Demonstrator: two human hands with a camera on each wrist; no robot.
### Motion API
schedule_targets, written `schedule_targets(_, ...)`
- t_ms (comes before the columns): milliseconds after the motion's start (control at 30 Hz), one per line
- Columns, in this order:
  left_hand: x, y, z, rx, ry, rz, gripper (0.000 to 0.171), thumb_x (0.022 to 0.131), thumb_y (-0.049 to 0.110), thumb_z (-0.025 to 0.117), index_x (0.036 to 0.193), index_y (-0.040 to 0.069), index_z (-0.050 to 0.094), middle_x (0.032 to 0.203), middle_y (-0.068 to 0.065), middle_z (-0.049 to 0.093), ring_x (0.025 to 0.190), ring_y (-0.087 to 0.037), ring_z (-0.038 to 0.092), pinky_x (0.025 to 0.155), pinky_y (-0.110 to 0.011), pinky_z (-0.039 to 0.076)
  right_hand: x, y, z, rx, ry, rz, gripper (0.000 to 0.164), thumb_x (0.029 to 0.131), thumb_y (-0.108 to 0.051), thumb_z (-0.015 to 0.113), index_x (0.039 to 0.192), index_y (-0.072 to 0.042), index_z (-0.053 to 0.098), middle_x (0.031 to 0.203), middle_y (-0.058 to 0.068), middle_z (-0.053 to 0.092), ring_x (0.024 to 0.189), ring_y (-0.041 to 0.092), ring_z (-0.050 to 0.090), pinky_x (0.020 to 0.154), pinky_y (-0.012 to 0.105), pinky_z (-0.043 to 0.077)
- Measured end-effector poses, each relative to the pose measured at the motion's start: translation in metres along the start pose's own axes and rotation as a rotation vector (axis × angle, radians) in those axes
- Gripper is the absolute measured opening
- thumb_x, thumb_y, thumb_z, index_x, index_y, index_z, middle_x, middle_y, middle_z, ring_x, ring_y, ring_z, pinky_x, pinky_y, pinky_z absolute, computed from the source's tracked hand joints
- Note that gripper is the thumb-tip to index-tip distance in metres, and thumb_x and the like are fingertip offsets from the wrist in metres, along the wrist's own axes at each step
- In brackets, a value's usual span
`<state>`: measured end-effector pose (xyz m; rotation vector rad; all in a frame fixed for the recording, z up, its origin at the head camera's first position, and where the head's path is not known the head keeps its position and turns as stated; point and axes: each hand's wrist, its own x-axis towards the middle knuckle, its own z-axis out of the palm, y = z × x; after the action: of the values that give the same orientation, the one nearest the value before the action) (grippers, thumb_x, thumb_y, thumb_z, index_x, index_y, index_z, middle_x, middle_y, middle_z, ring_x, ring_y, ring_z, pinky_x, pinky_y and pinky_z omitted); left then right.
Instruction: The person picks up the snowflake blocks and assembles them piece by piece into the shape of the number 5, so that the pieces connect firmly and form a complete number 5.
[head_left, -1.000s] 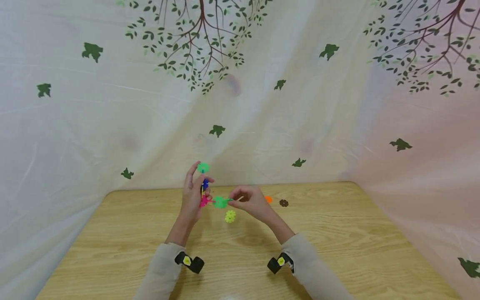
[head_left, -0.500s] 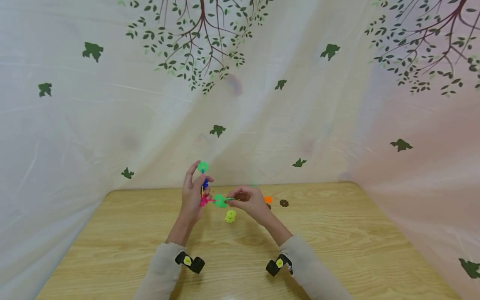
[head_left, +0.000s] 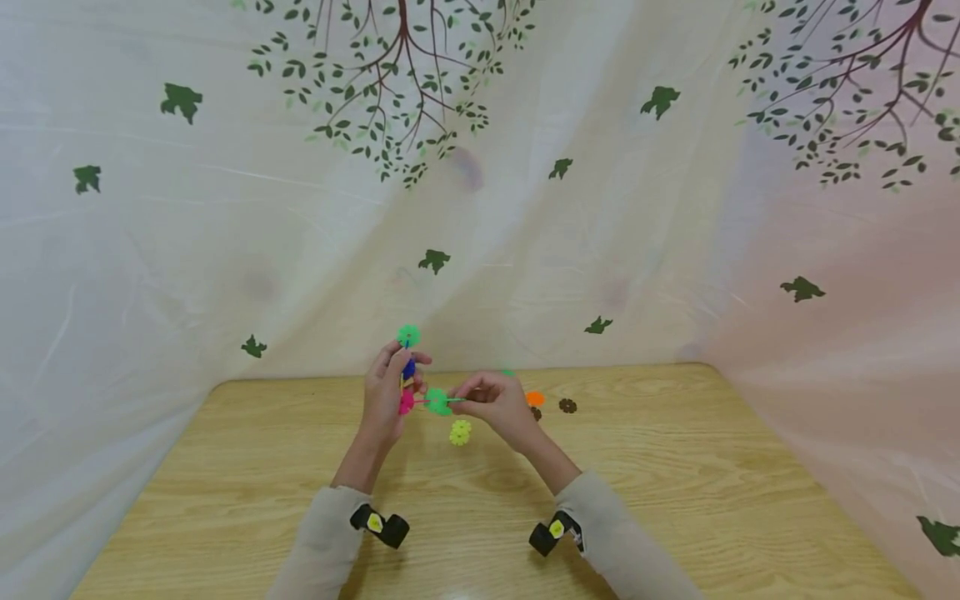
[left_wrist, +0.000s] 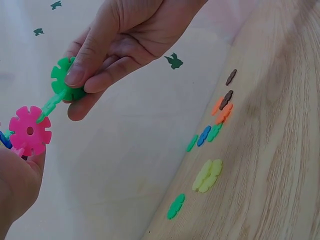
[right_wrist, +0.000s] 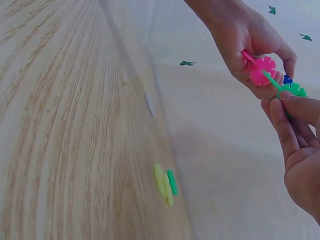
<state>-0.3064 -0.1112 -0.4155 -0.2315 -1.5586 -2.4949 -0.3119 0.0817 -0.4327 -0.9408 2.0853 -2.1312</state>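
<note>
My left hand [head_left: 382,400] holds a chain of interlocking flower-shaped plastic discs upright. At its top sits a green disc [head_left: 408,335], with a blue disc [head_left: 408,369] below it between the fingers. A pink disc [left_wrist: 22,127] shows at the palm's lower side. Slotted into the pink one is a green disc seen edge-on [left_wrist: 50,106], leading to another green disc [left_wrist: 59,76]. My right hand [head_left: 498,408] pinches that outer green disc between thumb and fingers. The left fingers partly hide the chain's middle.
Yellow discs [head_left: 461,432] lie on the wooden table [head_left: 480,517] below the hands. Orange discs [head_left: 535,399] and brown discs [head_left: 567,406] lie to the right. Green [left_wrist: 176,206] and blue discs [left_wrist: 204,135] rest near the back edge. A leaf-printed curtain [head_left: 510,233] hangs behind.
My left index finger has come down a little from beside the top green disc. The right hand, still pinching its disc, has shifted slightly left.
</note>
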Motion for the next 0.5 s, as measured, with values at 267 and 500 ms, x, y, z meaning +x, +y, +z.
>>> schedule_targets(267,0.002,0.0007,0.0006,0.041,0.003,-0.011,0.019,0.108,0.016,0.043,0.123,0.008,0.051,0.089,0.002,0.066,0.068,-0.01,0.057,0.064,-0.022,0.053,0.0005,-0.0007,0.0003,0.022,0.009,-0.01,0.008,0.089,0.005,0.074,0.091,0.009,0.068,0.104,0.031,0.072,0.083,0.021,0.075,0.075,0.03,0.063)
schedule_targets(500,0.0055,0.0049,-0.0026,0.249,-0.095,-0.104,0.038,0.107,0.023,0.039,0.145,0.018,0.038,0.105,-0.004,0.063,0.082,-0.015,0.059,0.07,-0.028,0.057,0.0011,-0.0029,-0.0008,0.066,0.065,0.004,0.007,0.088,0.007,0.074,0.09,0.005,0.068,0.097,0.008,0.077,0.089,0.031,0.075,0.084,0.043,0.063)
